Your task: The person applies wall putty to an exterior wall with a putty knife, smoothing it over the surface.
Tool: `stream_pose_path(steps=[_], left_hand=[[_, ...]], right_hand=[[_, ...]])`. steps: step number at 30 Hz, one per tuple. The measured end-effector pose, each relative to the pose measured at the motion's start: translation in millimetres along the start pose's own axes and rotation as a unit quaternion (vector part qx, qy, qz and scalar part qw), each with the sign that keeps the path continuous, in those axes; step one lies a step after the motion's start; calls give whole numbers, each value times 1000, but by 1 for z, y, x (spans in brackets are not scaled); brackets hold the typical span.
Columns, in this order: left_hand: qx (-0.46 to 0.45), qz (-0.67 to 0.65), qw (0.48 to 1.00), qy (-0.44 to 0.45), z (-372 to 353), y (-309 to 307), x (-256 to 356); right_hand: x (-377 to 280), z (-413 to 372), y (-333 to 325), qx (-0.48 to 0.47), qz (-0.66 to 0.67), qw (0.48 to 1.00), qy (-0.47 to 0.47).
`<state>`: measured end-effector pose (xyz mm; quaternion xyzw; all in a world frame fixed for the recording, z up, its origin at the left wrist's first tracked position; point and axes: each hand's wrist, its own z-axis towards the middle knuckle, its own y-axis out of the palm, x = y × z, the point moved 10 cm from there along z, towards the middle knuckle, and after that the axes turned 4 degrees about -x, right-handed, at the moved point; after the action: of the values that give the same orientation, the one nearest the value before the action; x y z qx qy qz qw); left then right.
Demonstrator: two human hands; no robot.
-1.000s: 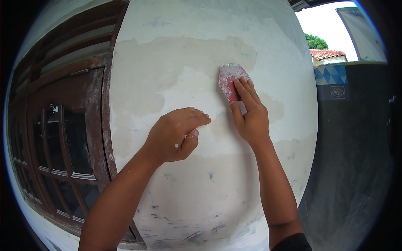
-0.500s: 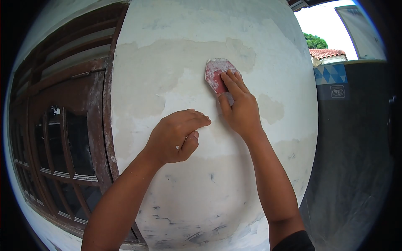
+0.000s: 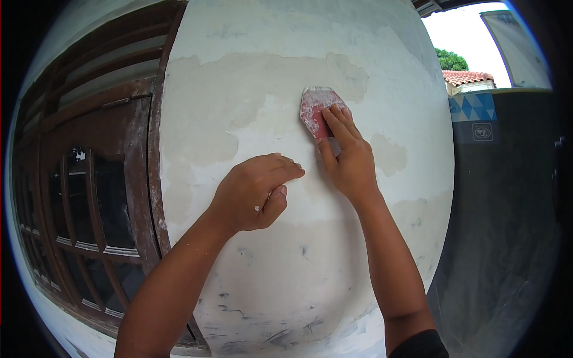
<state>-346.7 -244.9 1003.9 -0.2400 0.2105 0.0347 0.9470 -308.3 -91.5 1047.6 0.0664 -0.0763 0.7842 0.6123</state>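
Note:
My right hand (image 3: 351, 158) grips a red putty spreader (image 3: 314, 113) smeared with white filler. Its fingers lie over the tool's right side, with the thumb below, and the spreader is at the wall's surface. The plastered wall (image 3: 286, 256) is white with beige patches and dark scuffs. Lower and to the left, my left hand (image 3: 253, 191) is curled in front of the wall, fingers together and thumb tucked under. A white speck sits near its thumb base. The palm is turned away, so anything inside it is hidden.
A brown wooden door with glass panes (image 3: 110, 203) and its frame (image 3: 154, 155) border the wall on the left. To the right stands a dark panel (image 3: 501, 209) with a blue patterned strip (image 3: 473, 107). A tiled roof (image 3: 467, 77) and tree (image 3: 452, 59) show beyond.
The spreader and my right hand have shifted slightly right and down in view. My left hand keeps its curled shape and has barely moved.

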Motion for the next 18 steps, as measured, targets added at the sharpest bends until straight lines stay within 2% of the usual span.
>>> stream_pose_path(steps=[6,10,14,18], left_hand=[[1,10,1000,3,0,-1,1],[-2,-9,1000,-5,1,-1,1],[-5,-6,1000,-10,0,-1,-1],[1,8,1000,9,1,-3,3]], right_hand=[[-11,-50,5,-25,22,999,15],[-9,-25,-5,24,20,1000,-2],[-18,-19,11,-22,10,1000,-14],[-19,-51,5,-30,24,999,-18]])
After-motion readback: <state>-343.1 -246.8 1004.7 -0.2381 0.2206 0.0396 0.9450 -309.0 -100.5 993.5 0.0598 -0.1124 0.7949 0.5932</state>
